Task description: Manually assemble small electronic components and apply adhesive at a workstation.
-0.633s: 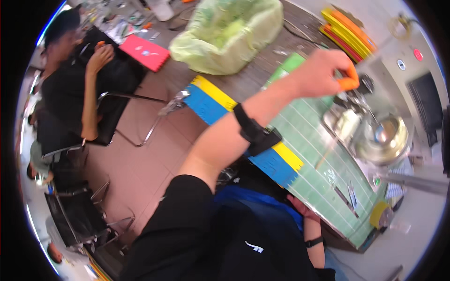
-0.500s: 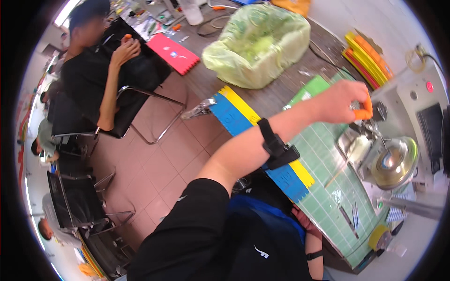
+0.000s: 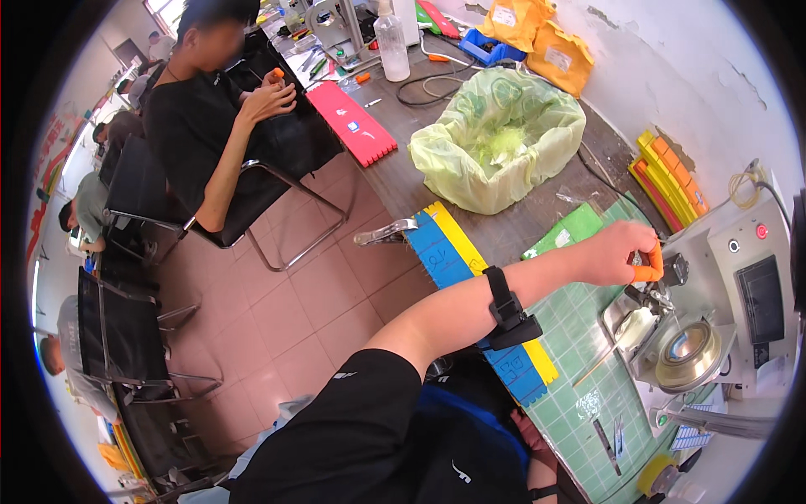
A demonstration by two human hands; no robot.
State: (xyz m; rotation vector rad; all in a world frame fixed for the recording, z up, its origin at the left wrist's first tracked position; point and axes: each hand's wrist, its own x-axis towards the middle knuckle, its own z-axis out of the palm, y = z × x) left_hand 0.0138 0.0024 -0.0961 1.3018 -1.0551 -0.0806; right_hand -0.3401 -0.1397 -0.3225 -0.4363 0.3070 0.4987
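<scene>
My left hand (image 3: 625, 254) reaches across the bench to a grey machine (image 3: 760, 286), wrist bent and fingers curled. Orange finger cots (image 3: 651, 265) cover the thumb and a finger, which pinch close above a small metal fixture (image 3: 648, 296). What lies between them is too small to make out. Beside the fingertips is a black cylindrical part (image 3: 676, 269) of the machine. A round brass-coloured wheel (image 3: 688, 357) sits nearer on its base. My right hand (image 3: 531, 433) is low, by the bench edge near my body, its fingers mostly hidden in shadow.
A bin lined with a pale green bag (image 3: 453, 160) stands on the bench, with a bottle (image 3: 392, 46) behind. Tweezers (image 3: 619, 437) and a thin stick (image 3: 598, 366) lie on the green mat (image 3: 579, 336). Blue-and-yellow strips (image 3: 449, 244) edge the bench. A co-worker (image 3: 197, 134) sits at left.
My view has shifted, so the bench and bin appear lower in the picture. My left hand stays at the machine's fixture, fingers still pinched.
</scene>
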